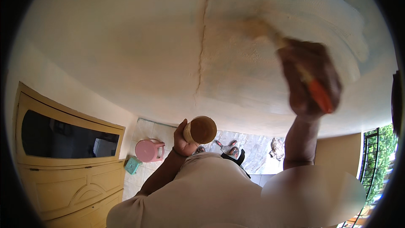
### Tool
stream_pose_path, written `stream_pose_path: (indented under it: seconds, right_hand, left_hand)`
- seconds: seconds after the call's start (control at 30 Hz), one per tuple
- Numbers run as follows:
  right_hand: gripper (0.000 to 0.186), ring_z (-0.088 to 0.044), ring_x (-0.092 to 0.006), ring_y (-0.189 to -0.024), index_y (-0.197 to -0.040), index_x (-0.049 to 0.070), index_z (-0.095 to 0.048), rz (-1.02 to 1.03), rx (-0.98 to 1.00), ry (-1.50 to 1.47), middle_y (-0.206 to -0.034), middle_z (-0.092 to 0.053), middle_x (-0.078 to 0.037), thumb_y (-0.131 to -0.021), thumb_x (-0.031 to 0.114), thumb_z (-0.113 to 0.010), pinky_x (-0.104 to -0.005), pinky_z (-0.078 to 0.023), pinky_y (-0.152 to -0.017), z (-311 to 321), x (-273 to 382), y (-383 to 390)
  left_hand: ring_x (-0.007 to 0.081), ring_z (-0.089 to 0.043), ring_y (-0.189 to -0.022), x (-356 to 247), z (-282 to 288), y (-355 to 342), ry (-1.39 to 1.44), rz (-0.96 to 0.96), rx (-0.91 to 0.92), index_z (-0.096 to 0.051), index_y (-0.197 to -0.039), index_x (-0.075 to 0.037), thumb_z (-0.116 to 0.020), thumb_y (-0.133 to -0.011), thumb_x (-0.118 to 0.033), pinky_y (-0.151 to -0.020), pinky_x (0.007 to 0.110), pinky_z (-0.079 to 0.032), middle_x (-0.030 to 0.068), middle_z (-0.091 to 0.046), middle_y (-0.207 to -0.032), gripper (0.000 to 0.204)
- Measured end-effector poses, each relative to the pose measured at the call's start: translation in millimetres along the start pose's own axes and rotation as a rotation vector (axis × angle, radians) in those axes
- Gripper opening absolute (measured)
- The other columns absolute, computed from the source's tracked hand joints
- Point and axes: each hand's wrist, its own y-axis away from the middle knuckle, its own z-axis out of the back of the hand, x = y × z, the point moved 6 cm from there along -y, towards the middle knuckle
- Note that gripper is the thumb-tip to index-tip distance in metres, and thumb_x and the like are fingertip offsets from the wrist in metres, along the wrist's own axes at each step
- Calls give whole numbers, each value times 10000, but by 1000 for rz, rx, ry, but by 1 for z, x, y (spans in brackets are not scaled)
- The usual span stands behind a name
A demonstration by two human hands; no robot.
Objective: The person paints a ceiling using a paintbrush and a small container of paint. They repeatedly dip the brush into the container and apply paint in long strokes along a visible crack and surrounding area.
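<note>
My right hand (pixel 310 76) is raised to the wall, closed around a paintbrush whose red-tipped handle (pixel 318 95) sticks out below the fist. Motion smears the hand and the bristles (pixel 257 27), which are at the wall (pixel 160 50); whether they touch it I cannot tell. Lower down, my left hand (pixel 182 141) grips a round tub (pixel 202 130) by its side. The tub's open top faces up, with something brownish inside. A long crack (pixel 203 33) runs down the wall left of the brush, and paler, wet-looking patches (pixel 337 29) show to its right.
At the left is a yellow wooden door (pixel 71 185) with a dark glass panel (pixel 67 135). A pink stool (pixel 149 150) and a small green stool (pixel 132 165) stand on the tiles. A sheet (pixel 253 143) with a crumpled bundle (pixel 276 148) lies underfoot. A barred window (pixel 371 160) is at the right.
</note>
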Motion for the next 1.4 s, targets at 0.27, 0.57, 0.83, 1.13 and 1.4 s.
stream_pose_path:
  seconds: [0.27,0.57,0.83,1.13,1.4]
  right_hand:
    - [159,-697,-259,-959,-948,51,-761,284,297,314,-990,-690,-104,-800,106,-745,-290,-591,-640,-47,31,37]
    - [224,-723,-232,-834,-986,28,-684,-23,407,61,-983,-725,-103,-802,-20,-803,-321,-622,-667,-25,3,64]
    - [151,-732,-315,-1028,-986,16,-722,80,258,468,-1060,-726,-177,-849,9,-784,-330,-656,-783,3,24,50]
    - [167,-744,-268,-884,-937,-12,-711,-134,399,97,-976,-742,-106,-804,-57,-802,-358,-624,-715,4,1,84]
    - [94,-755,-363,-962,-972,-51,-715,54,154,563,-1070,-728,-252,-888,-45,-757,-376,-665,-767,71,7,55]
  left_hand:
    - [326,-634,-1245,1,5,-5,18,-36,17,-615,-1324,14,-458,-1065,-458,-1070,507,-491,178,-681,-1302,561]
    - [328,-625,-1252,-5,16,-6,54,-60,48,-618,-1317,4,-482,-1056,-433,-1103,516,-464,177,-679,-1299,527]
    - [332,-615,-1268,-5,20,-6,60,-64,54,-598,-1343,-1,-496,-1054,-417,-1123,510,-458,179,-662,-1326,517]
    - [329,-609,-1273,-4,11,-5,60,-55,48,-605,-1340,10,-465,-1063,-458,-1093,514,-466,170,-666,-1334,561]
    - [333,-603,-1278,3,14,-12,79,-7,56,-602,-1340,13,-483,-1057,-452,-1103,520,-459,180,-661,-1333,557]
